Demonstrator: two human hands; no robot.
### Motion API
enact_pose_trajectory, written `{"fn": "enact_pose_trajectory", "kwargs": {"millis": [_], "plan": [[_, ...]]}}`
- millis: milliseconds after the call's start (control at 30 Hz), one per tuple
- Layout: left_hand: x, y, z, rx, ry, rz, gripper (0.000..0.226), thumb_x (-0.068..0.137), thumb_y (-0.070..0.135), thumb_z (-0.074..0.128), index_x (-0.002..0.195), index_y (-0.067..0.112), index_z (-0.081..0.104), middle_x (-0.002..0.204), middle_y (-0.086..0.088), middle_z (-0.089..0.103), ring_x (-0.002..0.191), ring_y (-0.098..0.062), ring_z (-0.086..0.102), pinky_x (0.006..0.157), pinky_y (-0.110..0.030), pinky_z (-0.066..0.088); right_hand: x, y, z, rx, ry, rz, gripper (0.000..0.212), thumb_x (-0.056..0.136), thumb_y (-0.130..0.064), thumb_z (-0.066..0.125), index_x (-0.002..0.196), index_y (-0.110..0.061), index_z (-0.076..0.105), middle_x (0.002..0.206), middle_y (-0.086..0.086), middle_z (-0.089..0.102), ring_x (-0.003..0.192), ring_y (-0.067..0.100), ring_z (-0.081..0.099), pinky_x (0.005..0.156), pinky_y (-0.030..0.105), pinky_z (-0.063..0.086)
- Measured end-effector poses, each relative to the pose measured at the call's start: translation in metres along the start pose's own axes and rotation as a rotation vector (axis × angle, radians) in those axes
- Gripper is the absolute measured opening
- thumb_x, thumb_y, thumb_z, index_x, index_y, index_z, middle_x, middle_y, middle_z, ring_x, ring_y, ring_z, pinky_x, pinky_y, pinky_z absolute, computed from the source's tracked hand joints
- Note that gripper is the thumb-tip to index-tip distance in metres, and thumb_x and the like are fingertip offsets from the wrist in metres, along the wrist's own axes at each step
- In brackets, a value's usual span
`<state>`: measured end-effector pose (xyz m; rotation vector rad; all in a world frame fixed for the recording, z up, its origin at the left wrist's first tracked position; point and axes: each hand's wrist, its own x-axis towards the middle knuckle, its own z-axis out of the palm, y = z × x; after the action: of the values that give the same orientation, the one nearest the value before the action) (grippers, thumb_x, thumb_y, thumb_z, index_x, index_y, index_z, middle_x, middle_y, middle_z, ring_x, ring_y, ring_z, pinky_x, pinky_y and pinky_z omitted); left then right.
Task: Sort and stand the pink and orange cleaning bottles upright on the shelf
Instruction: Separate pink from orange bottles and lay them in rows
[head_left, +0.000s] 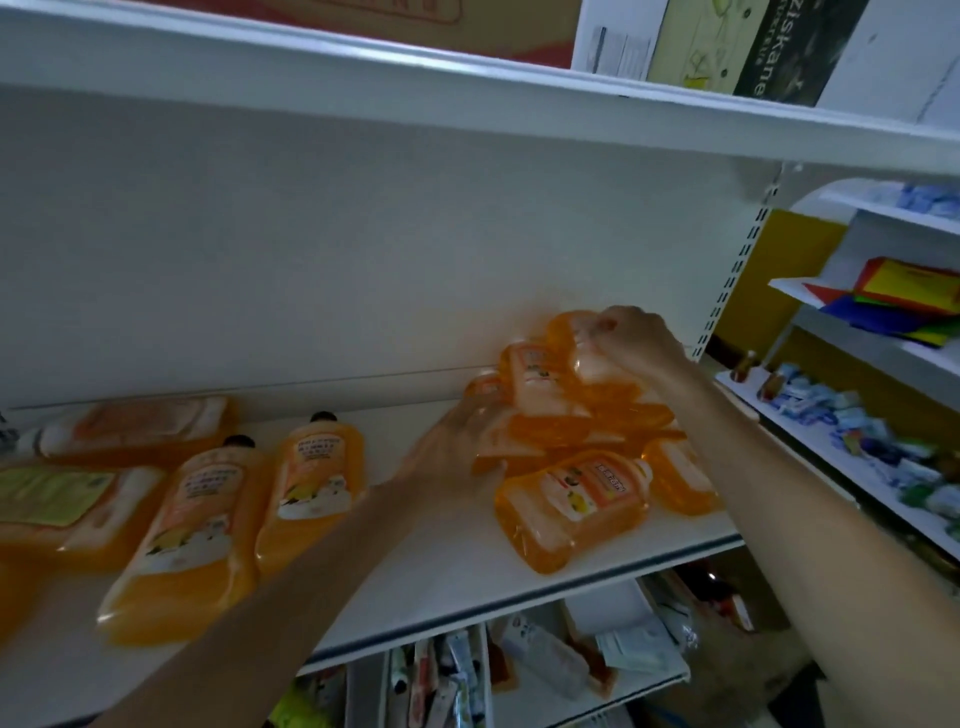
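Both forearms are seen closest to the lens, stretched up from the bottom edge toward the white shelf (441, 571). A heap of orange bottles (613, 415) is piled at the shelf's right end, against the back panel, all lying flat or tilted and crossed over one another; none is stood upright, tbh. The right hand (639, 338) is placed at the peak of the heap; its fingers are curled and pinched onto the top bottle (587, 364), which is tipped against the back wall. The left hand (457, 441) is laid on the heap's left flank, fingers over a smaller bottle and thumb underneath; it's too smeared to tell whether anything is actually gripped or only pressed. A front bottle (571, 506) is left lying label-up near the shelf's edge. Further left, well apart from the heap, two black-capped bottles (311, 483) are laid side by side on their backs, caps pointed at the wall. Bigger flat orange bottles (140, 426) are spread at the far left. Cardboard boxes (753, 47) are kept on the upper shelf (467, 78); small packets (857, 415) are scattered on a neighbouring rack at right.
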<state>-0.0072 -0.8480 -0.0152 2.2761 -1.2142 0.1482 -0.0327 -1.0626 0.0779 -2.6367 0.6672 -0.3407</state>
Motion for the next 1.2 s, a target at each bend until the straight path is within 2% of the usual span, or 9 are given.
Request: {"fn": "enact_pose_trajectory", "kwargs": {"millis": [133,300,400,600,733,833,933,1033,1200], "plan": [[-0.024,-0.019,-0.017,0.000,0.026,-0.125,0.062,0.073,0.036,0.049,0.130,0.011,0.049,0.137,-0.011,0.041,0.116,-0.028,0.052,0.090,-0.027,0.041,-0.004,0.000,0.003,-0.092,0.062,-0.036,0.034,0.093,-0.038,0.045,0.113,-0.015,0.059,0.109,0.008,0.064,0.093,0.026,0.060,0.080,0.038,0.050],[-0.061,-0.047,-0.055,0.064,0.091,-0.277,0.044,0.081,0.035,0.052,0.122,0.019,0.053,0.130,0.002,0.043,0.113,-0.017,0.050,0.083,-0.020,0.034,-0.020,-0.055,0.018,-0.026,0.314,-0.325,0.040,0.095,-0.031,0.047,0.127,-0.009,0.053,0.131,0.011,0.054,0.122,0.030,0.045,0.095,0.039,0.040],[-0.088,-0.062,-0.076,0.059,0.163,-0.365,0.037,0.083,0.023,0.060,0.120,0.017,0.058,0.120,0.003,0.050,0.109,-0.014,0.051,0.079,-0.022,0.035,-0.038,-0.103,0.049,0.068,0.161,-0.556,0.037,0.094,-0.027,0.050,0.128,-0.012,0.051,0.132,0.006,0.053,0.121,0.022,0.046,0.096,0.031,0.037],[-0.158,-0.099,-0.122,0.073,0.233,-0.495,0.029,0.082,0.020,0.061,0.110,0.012,0.064,0.117,-0.008,0.057,0.109,-0.025,0.054,0.084,-0.025,0.038,-0.072,-0.176,0.133,0.049,-0.272,-0.780,0.041,0.092,-0.025,0.055,0.131,-0.014,0.050,0.134,0.004,0.052,0.123,0.019,0.047,0.102,0.036,0.039],[-0.202,-0.124,-0.153,0.157,0.215,-0.582,0.046,0.076,0.041,0.051,0.113,0.015,0.062,0.121,-0.004,0.056,0.112,-0.023,0.052,0.088,-0.029,0.039,-0.092,-0.224,0.170,0.108,-0.283,-0.830,0.037,0.092,-0.023,0.056,0.128,-0.015,0.053,0.128,0.003,0.055,0.119,0.019,0.049,0.095,0.030,0.039],[-0.230,-0.140,-0.162,0.269,0.096,-0.632,0.076,0.063,0.065,0.040,0.126,0.024,0.054,0.136,-0.003,0.043,0.128,-0.028,0.033,0.105,-0.039,0.027,-0.099,-0.259,0.194,0.047,-0.288,-0.866,0.039,0.092,-0.024,0.055,0.130,-0.016,0.050,0.126,0.002,0.053,0.118,0.018,0.046,0.094,0.029,0.036],[-0.241,-0.154,-0.164,0.410,0.033,-0.556,0.092,0.059,0.075,0.027,0.136,0.026,0.041,0.144,-0.009,0.032,0.135,-0.033,0.020,0.107,-0.055,0.019,-0.101,-0.288,0.218,-0.057,-0.269,-0.874,0.048,0.087,-0.021,0.060,0.133,-0.016,0.045,0.132,0.003,0.049,0.122,0.021,0.042,0.101,0.036,0.037],[-0.237,-0.167,-0.172,0.406,-0.053,-0.649,0.088,0.063,0.074,0.028,0.140,0.031,0.027,0.148,-0.002,0.019,0.138,-0.024,0.007,0.111,-0.052,0.010,-0.095,-0.307,0.231,-0.148,-0.287,-0.836,0.056,0.084,-0.020,0.065,0.135,-0.018,0.043,0.136,0.003,0.047,0.124,0.023,0.041,0.101,0.037,0.036],[-0.243,-0.192,-0.184,0.370,-0.021,-0.607,0.067,0.075,0.070,0.024,0.134,0.038,0.033,0.143,0.005,0.031,0.134,-0.017,0.021,0.109,-0.041,0.018,-0.087,-0.322,0.243,-0.256,-0.279,-0.800,0.060,0.080,-0.041,0.066,0.130,-0.018,0.044,0.128,0.008,0.054,0.116,0.028,0.051,0.093,0.039,0.043]]}}
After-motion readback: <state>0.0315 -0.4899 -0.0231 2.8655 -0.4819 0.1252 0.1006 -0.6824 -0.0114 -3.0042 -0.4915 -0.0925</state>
